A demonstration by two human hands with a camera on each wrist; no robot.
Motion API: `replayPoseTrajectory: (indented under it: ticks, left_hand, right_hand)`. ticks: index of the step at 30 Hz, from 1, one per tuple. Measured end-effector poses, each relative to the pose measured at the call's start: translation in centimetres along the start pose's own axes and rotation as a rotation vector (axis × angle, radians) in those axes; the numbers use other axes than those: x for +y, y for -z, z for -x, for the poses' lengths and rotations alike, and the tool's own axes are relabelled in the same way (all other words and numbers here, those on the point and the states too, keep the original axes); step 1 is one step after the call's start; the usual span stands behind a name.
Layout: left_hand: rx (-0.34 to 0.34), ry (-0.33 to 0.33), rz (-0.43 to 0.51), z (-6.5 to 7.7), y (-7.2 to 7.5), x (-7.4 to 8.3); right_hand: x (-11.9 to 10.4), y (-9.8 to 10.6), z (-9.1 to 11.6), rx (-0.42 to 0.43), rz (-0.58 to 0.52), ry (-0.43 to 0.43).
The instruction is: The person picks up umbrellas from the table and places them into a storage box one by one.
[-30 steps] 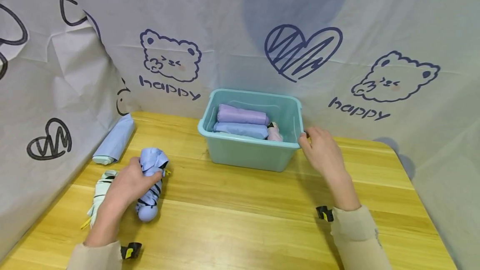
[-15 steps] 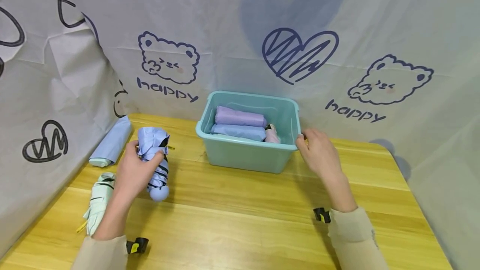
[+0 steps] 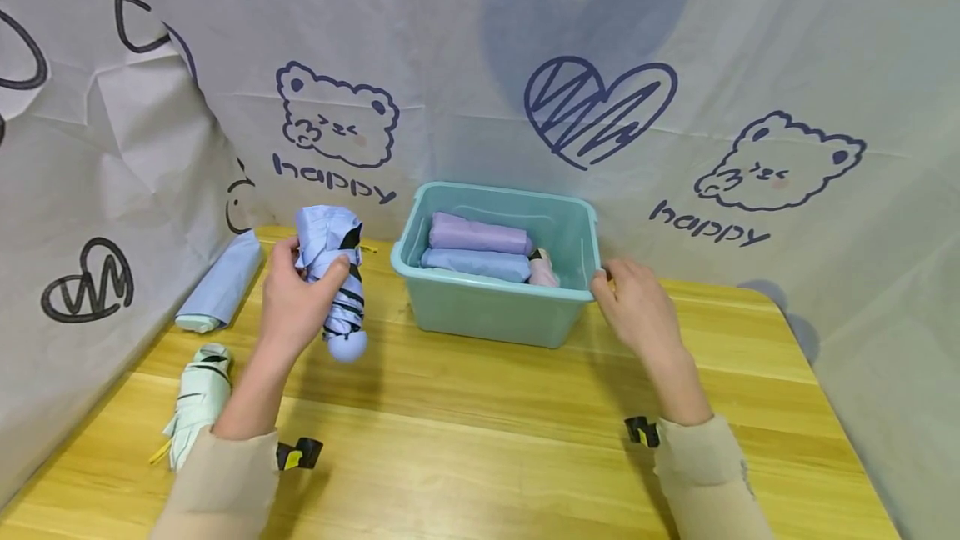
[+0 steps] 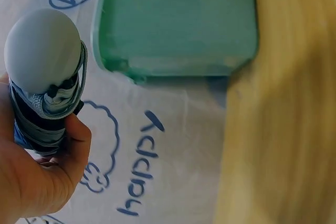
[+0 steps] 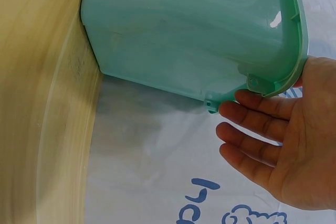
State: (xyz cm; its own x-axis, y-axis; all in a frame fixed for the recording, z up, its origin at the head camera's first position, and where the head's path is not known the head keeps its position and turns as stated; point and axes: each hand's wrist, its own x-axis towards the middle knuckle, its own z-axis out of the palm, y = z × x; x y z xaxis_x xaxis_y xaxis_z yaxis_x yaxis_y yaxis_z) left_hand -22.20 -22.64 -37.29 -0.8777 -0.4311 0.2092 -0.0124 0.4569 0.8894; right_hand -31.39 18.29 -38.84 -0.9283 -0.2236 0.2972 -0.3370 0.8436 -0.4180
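Observation:
My left hand (image 3: 300,298) grips a folded light-blue umbrella (image 3: 341,273) with a round ball handle, held above the table left of the bin. In the left wrist view the pale ball handle (image 4: 43,51) faces the camera, with thumb and fingers curled round the wrapped cloth below it. My right hand (image 3: 637,302) holds the right front corner of a teal plastic bin (image 3: 495,311). The right wrist view shows its fingers under the bin's rim (image 5: 302,40), the thumb mostly hidden. Inside the bin lie a purple folded umbrella (image 3: 480,233), a blue one (image 3: 476,263) and a small pink one (image 3: 543,268).
A blue folded umbrella (image 3: 221,283) with a mint end lies at the table's left edge. Nearer, a mint-green folded umbrella (image 3: 201,398) lies partly behind my left forearm. A printed white cloth (image 3: 465,65) hangs behind the wooden table (image 3: 465,440).
My left hand has lifted the light-blue umbrella off the table and carried it up and to the right, towards the bin. The right hand stays at the bin's corner.

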Motion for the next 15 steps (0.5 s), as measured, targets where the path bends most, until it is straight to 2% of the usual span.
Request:
replayPoseTrajectory:
  ticks: [5, 15]
  left_hand:
    - [-0.015, -0.069, 0.016, -0.5, -0.8, 1.8]
    - [-0.057, -0.147, 0.029, -1.8, -2.7, 4.9]
  right_hand:
    - [0.0, 0.0, 0.0, -0.005, -0.002, -0.003]
    - [0.1, -0.1, 0.0, -0.01, -0.003, -0.016]
